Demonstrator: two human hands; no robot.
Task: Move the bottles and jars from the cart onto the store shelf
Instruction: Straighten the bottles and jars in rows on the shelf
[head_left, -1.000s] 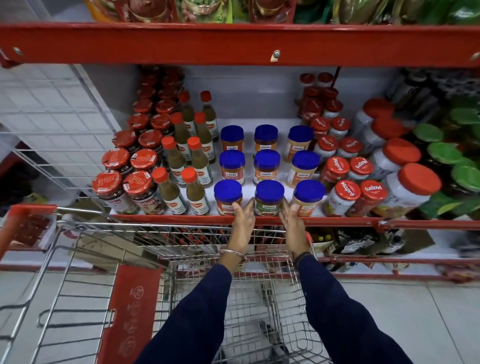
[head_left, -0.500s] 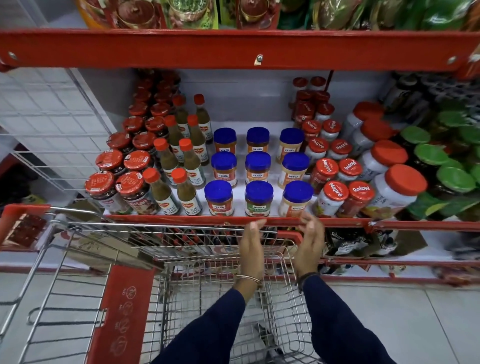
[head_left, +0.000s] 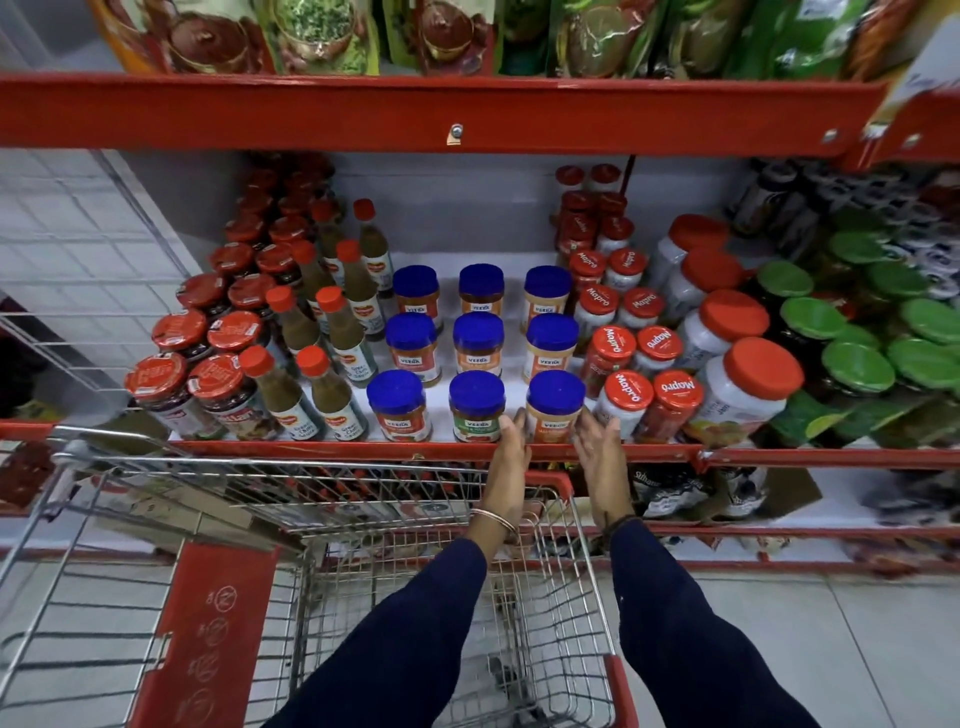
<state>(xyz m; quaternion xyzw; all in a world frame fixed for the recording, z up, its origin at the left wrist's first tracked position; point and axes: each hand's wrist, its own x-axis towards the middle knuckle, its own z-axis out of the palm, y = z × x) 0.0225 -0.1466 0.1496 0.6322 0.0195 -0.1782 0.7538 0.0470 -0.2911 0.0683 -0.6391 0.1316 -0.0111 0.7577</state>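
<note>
Several blue-lidded jars stand in three rows on the middle store shelf (head_left: 332, 448). The front right blue-lidded jar (head_left: 555, 400) stands at the shelf's red front edge. My left hand (head_left: 509, 457) rests flat against its left side, and my right hand (head_left: 597, 452) lies just off its right side. The fingers of both hands are straight, and neither wraps around the jar. Below my arms is the wire cart (head_left: 395, 499) with red trim. No bottle or jar shows inside its basket.
Red-capped green sauce bottles (head_left: 332, 395) and red-lidded jam jars (head_left: 171, 395) fill the shelf's left. Mapro jars (head_left: 623, 400), large white jars (head_left: 748, 395) and green-lidded jars (head_left: 857, 369) crowd the right. A red shelf beam (head_left: 457, 111) runs overhead. A wire grid panel (head_left: 78, 270) stands at the left.
My hands left the front middle blue-lidded jar, pulled back toward the cart rim, then moved right and forward to flank the front right jar. The view shifted slightly.
</note>
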